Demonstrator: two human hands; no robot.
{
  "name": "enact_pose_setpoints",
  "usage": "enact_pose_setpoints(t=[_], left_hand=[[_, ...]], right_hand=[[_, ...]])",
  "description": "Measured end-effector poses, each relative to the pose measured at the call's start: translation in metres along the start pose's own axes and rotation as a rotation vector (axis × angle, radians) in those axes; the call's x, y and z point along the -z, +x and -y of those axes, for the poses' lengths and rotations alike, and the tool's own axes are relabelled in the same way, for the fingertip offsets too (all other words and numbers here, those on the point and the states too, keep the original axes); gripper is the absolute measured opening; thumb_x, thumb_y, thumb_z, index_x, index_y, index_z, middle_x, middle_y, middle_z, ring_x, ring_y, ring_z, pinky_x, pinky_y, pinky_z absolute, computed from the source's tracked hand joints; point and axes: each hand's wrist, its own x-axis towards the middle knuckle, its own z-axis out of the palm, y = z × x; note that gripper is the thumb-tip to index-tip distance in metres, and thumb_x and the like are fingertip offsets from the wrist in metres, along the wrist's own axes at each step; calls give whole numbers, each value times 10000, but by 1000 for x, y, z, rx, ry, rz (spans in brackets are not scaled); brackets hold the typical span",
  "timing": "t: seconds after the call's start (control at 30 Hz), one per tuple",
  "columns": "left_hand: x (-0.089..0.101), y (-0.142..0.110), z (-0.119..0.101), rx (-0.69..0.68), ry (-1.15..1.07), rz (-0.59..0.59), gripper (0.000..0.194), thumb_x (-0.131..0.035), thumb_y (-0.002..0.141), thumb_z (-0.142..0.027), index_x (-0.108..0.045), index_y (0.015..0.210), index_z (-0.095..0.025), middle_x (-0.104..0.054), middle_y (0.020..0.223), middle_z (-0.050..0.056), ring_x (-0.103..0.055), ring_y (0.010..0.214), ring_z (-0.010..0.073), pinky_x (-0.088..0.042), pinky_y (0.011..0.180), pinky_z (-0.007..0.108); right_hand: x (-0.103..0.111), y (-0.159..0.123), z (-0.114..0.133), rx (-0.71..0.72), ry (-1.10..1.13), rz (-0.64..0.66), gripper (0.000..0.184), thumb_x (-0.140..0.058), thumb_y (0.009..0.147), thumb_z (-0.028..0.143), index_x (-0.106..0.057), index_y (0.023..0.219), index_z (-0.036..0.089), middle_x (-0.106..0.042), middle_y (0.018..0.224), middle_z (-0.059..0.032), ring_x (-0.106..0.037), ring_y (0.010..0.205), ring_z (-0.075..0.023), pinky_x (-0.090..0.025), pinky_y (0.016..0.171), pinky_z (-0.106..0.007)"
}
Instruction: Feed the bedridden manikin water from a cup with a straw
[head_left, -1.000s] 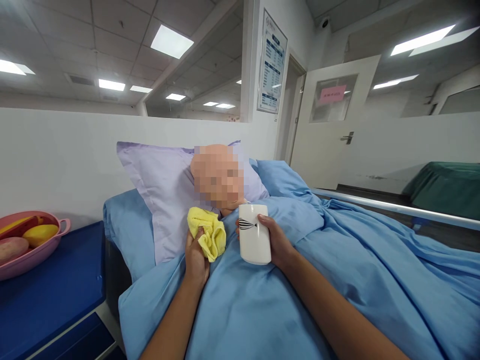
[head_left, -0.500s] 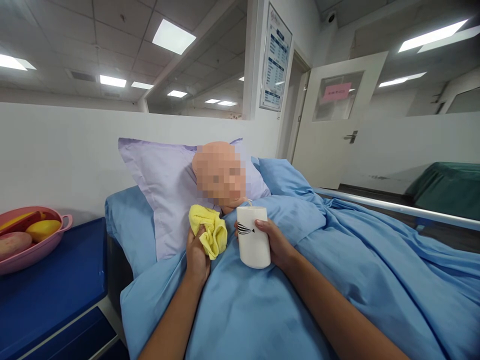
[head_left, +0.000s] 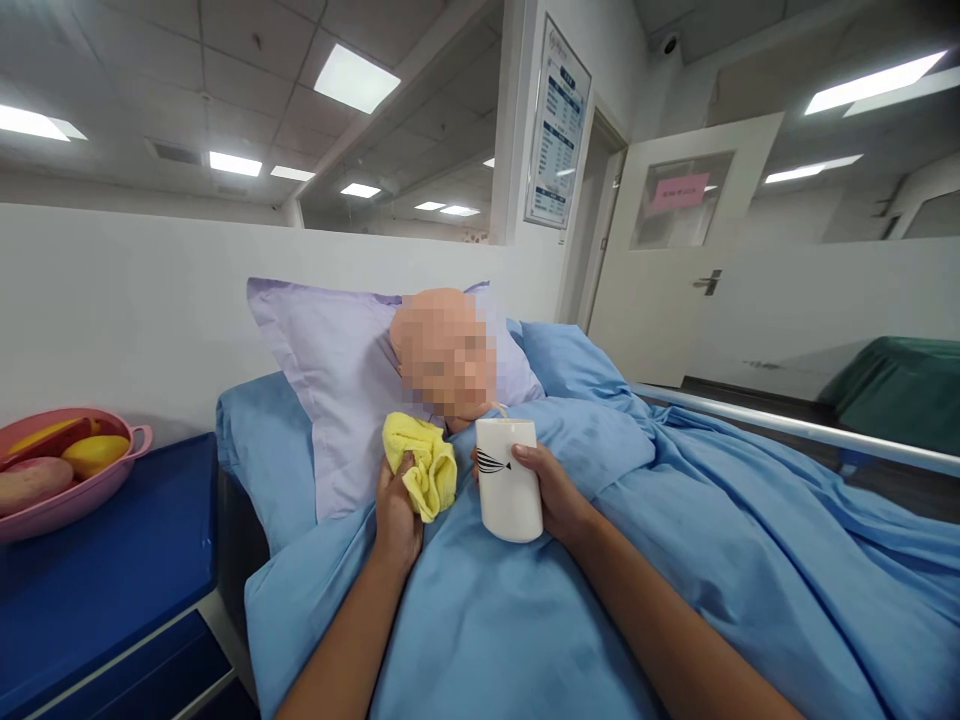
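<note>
A mug [head_left: 508, 505] and a yellow cloth [head_left: 426, 465] are held above a blue quilt [head_left: 480, 630].
Open quilt is spread below both hands and right of the right hand [head_left: 559, 492], out to the bed rail [head_left: 772, 415]; well left of the left hand [head_left: 397, 515], bare room is offered by the blue desk [head_left: 157, 540], its far-left part taken by a pink basket [head_left: 97, 495]; beyond the left hand, a doll-like head [head_left: 442, 350] is propped on a lilac pillow [head_left: 337, 400]; the mug is grasped upright by the right hand, the bunched cloth gripped by the left, a narrow gap being left between them.
</note>
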Motion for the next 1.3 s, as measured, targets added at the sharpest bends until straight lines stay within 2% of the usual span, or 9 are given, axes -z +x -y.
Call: enact_pose_setpoints(t=[0.3,0.47,0.53,0.6,0.7,0.8,0.93,1.13,1.3], left_hand=[[-2,2,-6,4,163,64,554,-834,689,-478,-617,1103,-181,-723,860,22,-713,789,198,-556,718,305],[-11,-11,-26,-171,478,47,321,-752,784,-376,-657,1023,-184,-698,857,23,-654,761,187,-517,697,293],[-26,-19,-37,-334,607,4,196,-744,787,-296,-677,946,-204,-682,811,15,-631,751,190,-508,692,287],[-46,-25,-46,-549,642,69,208,-735,788,-211,-711,994,-224,-717,910,38,-661,863,213,-534,800,307],[-79,-18,-53,-939,758,472,348,-634,858,-117,-707,1181,-225,-707,1257,94,-632,1229,255,-475,1104,405],[-101,8,-47,-1400,1167,874,359,-462,961,-87,-650,1258,-163,-652,1382,135,-527,1392,249,-444,1172,477],[-106,43,-26,-1799,1643,910,327,-404,1006,-95,-602,1266,-72,-701,1285,169,-614,1294,225,-501,1126,421],[-87,41,-12,-1841,1697,798,258,-451,1007,-135,-636,1172,-65,-731,1172,154,-686,1150,227,-514,1096,385],[-64,34,-14,-1796,1594,822,242,-444,1018,-146,-638,1149,-86,-748,1112,149,-709,1112,222,-579,1023,383]], right_hand=[[2,-4,1,120,-15,-54,469,-773,708,533,-669,1000,181,-786,863,-104,-737,735,-275,-577,586,-347],[9,-8,12,253,22,-165,467,-801,664,505,-685,982,184,-784,823,-93,-733,692,-279,-600,584,-375],[11,-9,15,271,73,-225,471,-808,651,509,-694,970,181,-779,792,-85,-727,670,-275,-602,578,-374],[13,-9,15,264,137,-268,465,-805,653,516,-699,952,176,-774,774,-84,-731,683,-280,-610,595,-381],[13,-5,10,260,211,-290,434,-794,682,498,-701,957,175,-776,794,-85,-742,744,-295,-623,646,-396],[14,0,7,290,277,-331,387,-768,717,466,-703,987,197,-781,831,-67,-741,760,-285,-625,659,-385],[16,3,9,269,357,-395,390,-754,716,478,-702,979,195,-775,828,-66,-742,796,-293,-632,672,-394],[18,2,11,254,373,-450,383,-765,682,483,-699,934,202,-759,771,-45,-737,774,-289,-632,682,-414],[16,1,8,216,346,-416,382,-805,634,480,-696,857,190,-737,692,-35,-715,677,-266,-604,620,-380]])
